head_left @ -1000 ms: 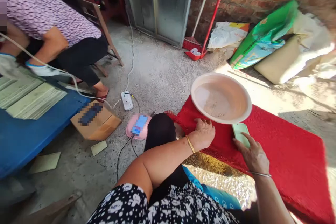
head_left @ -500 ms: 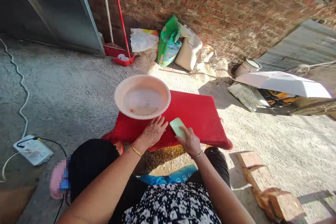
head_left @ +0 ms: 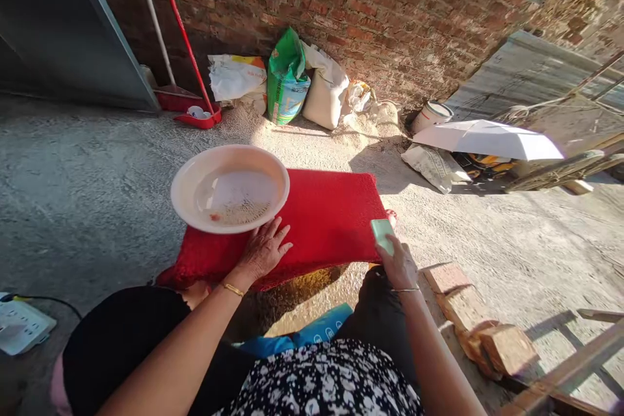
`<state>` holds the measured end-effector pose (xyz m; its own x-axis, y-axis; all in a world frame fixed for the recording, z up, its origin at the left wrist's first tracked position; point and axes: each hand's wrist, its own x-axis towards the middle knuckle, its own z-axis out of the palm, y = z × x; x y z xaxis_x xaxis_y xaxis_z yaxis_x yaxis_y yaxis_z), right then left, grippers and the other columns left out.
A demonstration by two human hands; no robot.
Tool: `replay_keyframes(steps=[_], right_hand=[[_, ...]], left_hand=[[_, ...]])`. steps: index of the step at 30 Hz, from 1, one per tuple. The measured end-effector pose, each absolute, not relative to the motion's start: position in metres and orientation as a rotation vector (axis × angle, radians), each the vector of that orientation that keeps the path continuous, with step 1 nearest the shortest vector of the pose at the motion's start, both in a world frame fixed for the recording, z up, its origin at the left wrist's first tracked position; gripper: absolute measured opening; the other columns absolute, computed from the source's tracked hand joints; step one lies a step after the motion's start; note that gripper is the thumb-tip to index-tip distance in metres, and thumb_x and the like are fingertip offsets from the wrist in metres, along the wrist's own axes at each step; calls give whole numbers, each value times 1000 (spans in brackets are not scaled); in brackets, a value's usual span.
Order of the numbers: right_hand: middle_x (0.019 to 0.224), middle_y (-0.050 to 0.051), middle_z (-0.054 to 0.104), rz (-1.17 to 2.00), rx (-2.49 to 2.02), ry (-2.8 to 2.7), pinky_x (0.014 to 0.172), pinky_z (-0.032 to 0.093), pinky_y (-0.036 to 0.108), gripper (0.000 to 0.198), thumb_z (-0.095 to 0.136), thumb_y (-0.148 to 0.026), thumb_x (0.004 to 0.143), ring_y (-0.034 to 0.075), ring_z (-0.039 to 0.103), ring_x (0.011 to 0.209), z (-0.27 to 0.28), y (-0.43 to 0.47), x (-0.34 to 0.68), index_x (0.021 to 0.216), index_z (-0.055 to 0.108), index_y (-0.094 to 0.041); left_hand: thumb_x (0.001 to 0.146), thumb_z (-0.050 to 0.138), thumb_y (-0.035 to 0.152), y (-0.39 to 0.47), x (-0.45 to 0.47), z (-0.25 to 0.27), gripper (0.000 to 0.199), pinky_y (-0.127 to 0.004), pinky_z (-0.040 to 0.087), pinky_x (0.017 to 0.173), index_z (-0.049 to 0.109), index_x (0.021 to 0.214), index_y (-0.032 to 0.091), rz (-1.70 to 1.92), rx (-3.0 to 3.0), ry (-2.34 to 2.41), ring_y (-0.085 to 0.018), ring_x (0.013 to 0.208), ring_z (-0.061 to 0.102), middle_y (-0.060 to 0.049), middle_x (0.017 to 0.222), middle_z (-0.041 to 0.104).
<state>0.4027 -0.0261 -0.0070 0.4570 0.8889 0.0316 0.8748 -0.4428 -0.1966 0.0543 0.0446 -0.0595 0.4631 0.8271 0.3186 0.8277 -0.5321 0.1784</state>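
Note:
A pale pink basin stands on the left part of a low bench covered with a red fleecy cloth. Water and small grains or specks lie at its bottom. My left hand rests with fingers spread on the cloth, close against the basin's near rim, and holds nothing. In my right hand is a light green mobile phone, gripped above the bench's right end. Part of the phone is hidden by my fingers.
A power strip lies at the lower left. Several bricks sit on the ground to the right. By the brick wall stand a red dustpan, a green sack and a pale sack. A light umbrella lies farther right.
My right hand has carried the phone rightwards, from the cloth's middle to its right end. My left hand stays by the basin. The whole view has turned slightly right.

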Motion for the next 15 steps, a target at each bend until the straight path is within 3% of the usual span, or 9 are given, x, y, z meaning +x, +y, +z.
replay_keyframes(steps=[6,15], right_hand=[[102,5,58,265,-2017,-2127,74,45,27,49,54,-52,86,19,61,88,-28,-31,309,130,54,-30],[112,9,55,53,-2595,-1346,78,48,38,55,49,-59,84,24,60,95,-22,-53,440,129,52,-27]], left_hand=[[89,53,41,49,53,-69,45,-51,31,109,57,129,21,-577,-2675,-1510,-33,134,39,-15,142,47],[90,51,42,46,56,-63,44,-51,31,109,58,127,19,-576,-2681,-1535,-32,132,40,-16,141,47]])
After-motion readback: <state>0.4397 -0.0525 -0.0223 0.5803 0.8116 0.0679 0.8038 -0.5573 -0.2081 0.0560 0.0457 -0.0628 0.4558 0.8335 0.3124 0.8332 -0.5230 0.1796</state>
